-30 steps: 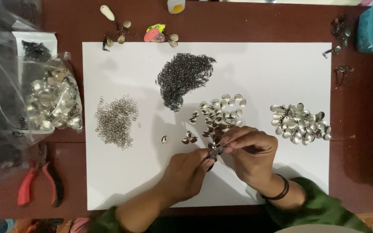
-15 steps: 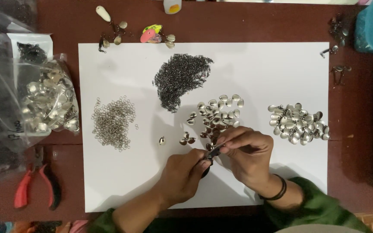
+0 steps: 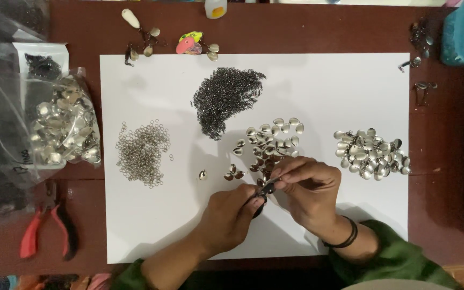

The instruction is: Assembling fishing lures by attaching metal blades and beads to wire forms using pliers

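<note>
Both hands meet low on a white sheet (image 3: 318, 91). My left hand (image 3: 226, 217) pinches a small dark tool (image 3: 264, 190) by its black handle end. My right hand (image 3: 310, 188) pinches a tiny metal piece at the tool's tip; what it is I cannot make out. Just above the fingers lies a heap of silver spoon-shaped blades (image 3: 272, 139). A few loose blades (image 3: 233, 172) and a single one (image 3: 202, 174) lie to the left of the hands.
On the sheet lie a pile of small rings (image 3: 140, 153), a dark heap of tiny parts (image 3: 224, 99) and a second blade pile (image 3: 371, 153). Red and black pliers (image 3: 49, 225) and a clear bag of blades (image 3: 63, 129) are at the left. A blue tub (image 3: 463, 35) stands top right.
The hands have stayed together at the same spot, with only slight finger shifts around the small tool. The piles have not moved.
</note>
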